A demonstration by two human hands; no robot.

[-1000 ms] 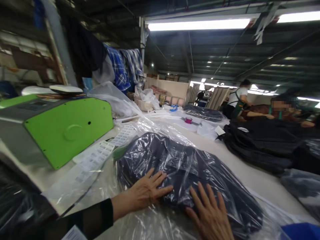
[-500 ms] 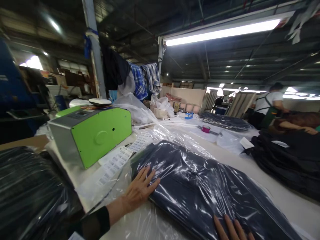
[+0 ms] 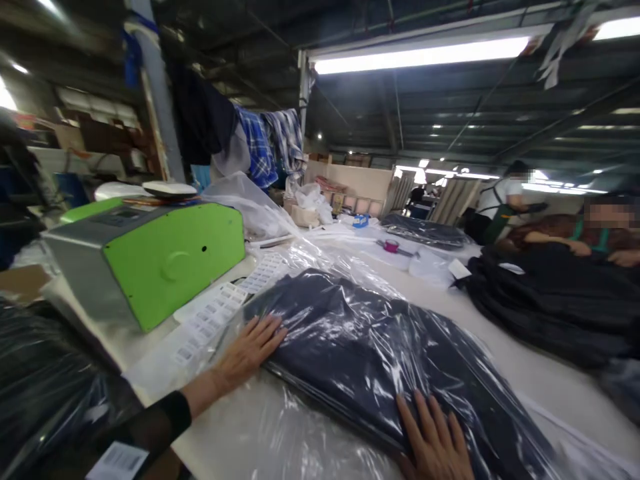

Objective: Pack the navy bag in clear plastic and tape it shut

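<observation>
A dark navy garment in a clear plastic bag [image 3: 345, 340] lies flat across the table in front of me. On its left end rests my left hand [image 3: 250, 348], palm down with fingers stretched out. My right hand [image 3: 434, 433] is spread on the near edge of the bag, right of the middle. Neither hand grips anything. Loose clear plastic spreads out beneath and behind the garment. Beside my left hand lie sheets of barcode labels [image 3: 213, 317]. A single barcode label [image 3: 118, 461] is on my left sleeve.
A green and grey machine [image 3: 175, 260] stands on the left. Bagged dark items [image 3: 45, 387] sit at the lower left. Farther back are a tape roll [image 3: 391, 247] and another bagged garment [image 3: 425, 230]. Black garments [image 3: 545, 300] are piled at right, with a co-worker's hands on them.
My view has swung to the right, so more of my right hand shows. Both hands stay spread on the bagged garment. A co-worker at the right has come further into view.
</observation>
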